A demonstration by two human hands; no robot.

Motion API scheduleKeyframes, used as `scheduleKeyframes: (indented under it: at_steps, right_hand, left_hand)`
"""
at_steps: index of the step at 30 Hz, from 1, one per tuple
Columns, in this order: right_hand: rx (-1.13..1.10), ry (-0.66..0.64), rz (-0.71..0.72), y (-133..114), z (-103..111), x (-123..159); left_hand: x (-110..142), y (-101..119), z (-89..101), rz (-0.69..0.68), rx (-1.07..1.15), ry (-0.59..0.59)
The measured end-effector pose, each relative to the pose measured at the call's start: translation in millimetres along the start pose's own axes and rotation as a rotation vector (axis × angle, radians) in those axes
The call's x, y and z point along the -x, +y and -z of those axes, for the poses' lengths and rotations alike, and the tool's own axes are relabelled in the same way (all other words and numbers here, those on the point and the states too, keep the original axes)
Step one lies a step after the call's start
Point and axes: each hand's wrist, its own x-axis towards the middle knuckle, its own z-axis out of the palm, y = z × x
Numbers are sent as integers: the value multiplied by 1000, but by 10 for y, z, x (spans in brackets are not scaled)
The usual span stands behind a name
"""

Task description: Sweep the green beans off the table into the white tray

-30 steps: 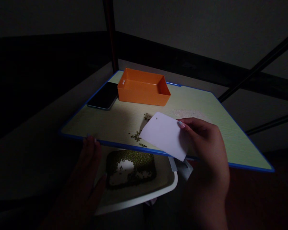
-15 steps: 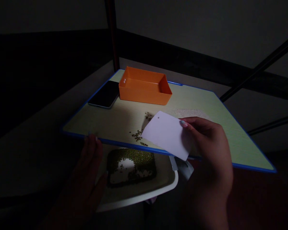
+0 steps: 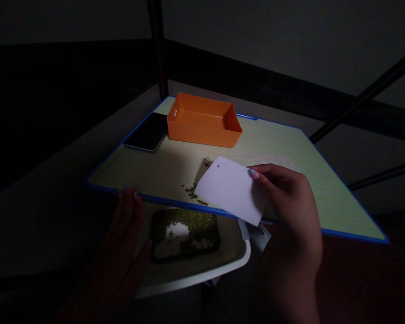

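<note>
A white card with a small hole near one corner is pinched in my right hand, tilted above the near edge of the table. Its left edge is beside a small scatter of green beans, which look like mung beans. Below that edge is a white plastic tub with many more green beans spread over its bottom. My left hand is in shadow at the tub's left side, fingers stretched out and thumb apart. Its fingertips are at the table's blue edge; whether they press on it I cannot tell.
An orange open box stands toward the back of the pale, blue-edged table. Left of it lies a dark-screened phone or tablet. A worn patch marks the tabletop on the right. Dark walls rise behind.
My right hand has shifted slightly left with the card, bringing it closer to the scattered beans. The left hand, tub and box show no clear movement.
</note>
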Motion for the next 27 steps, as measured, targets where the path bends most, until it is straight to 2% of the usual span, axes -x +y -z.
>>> scheduleKeyframes:
  at_steps: [6,11,18,27]
  right_hand:
    - [27,1,30,19,-29,-4]
    - [16,2,45,29,-54,-12]
    - [-8,5,26,20,-91,-17]
    - [-7,-31,37,29,-57,-8]
  left_hand:
    - [-12,-19,-4,-56,-36,0]
    - [-11,-18,-9,-22,-34,11]
    - [-17,-5,-6,-49,-32,12]
    - [-7,-16,-3,-29,-38,-12]
